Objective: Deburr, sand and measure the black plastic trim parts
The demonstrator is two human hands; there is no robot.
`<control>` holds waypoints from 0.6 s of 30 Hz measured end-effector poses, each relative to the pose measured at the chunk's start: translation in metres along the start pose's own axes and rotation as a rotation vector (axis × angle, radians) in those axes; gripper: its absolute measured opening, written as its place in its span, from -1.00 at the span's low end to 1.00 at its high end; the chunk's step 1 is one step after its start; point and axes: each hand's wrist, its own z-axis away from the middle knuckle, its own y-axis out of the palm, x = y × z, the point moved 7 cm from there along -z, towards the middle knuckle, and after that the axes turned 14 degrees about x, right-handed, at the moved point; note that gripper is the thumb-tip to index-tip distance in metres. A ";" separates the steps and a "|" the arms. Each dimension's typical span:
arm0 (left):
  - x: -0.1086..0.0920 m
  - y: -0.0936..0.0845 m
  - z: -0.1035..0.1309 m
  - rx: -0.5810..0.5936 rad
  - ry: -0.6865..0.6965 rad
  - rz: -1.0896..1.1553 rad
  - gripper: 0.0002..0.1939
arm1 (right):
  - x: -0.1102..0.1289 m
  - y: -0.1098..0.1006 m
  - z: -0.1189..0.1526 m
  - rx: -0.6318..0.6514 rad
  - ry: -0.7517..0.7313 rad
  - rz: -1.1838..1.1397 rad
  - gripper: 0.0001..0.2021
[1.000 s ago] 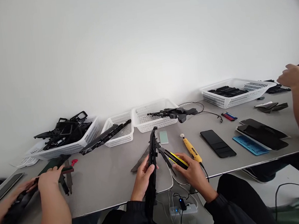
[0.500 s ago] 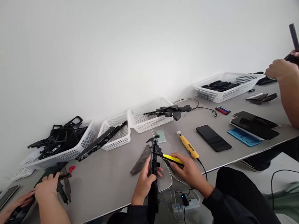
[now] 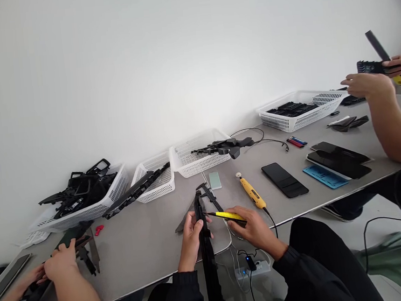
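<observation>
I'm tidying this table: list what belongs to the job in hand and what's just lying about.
In use:
long, black, plastic-looking part, in the left hand
slim yellow-and-black tool, in the right hand

Apparently lying about:
yellow corded rotary tool
flat black rectangular phone
pale green rectangular piece

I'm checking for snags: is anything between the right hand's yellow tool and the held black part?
Nothing visible does: the yellow tool in the right hand has its tip at the long black part. The left hand, holding that part, shows fingertips just below the tip.
</observation>
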 end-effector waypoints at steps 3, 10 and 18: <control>-0.002 0.000 0.000 -0.014 0.018 0.037 -0.43 | 0.000 -0.005 0.002 -0.040 0.017 -0.044 -0.75; -0.002 -0.004 -0.001 -0.050 0.042 -0.007 -0.42 | 0.004 -0.001 0.002 0.012 -0.019 0.012 -0.74; 0.015 -0.021 -0.004 -0.117 0.095 0.247 -0.63 | 0.003 -0.001 0.003 -0.036 -0.008 0.036 -0.74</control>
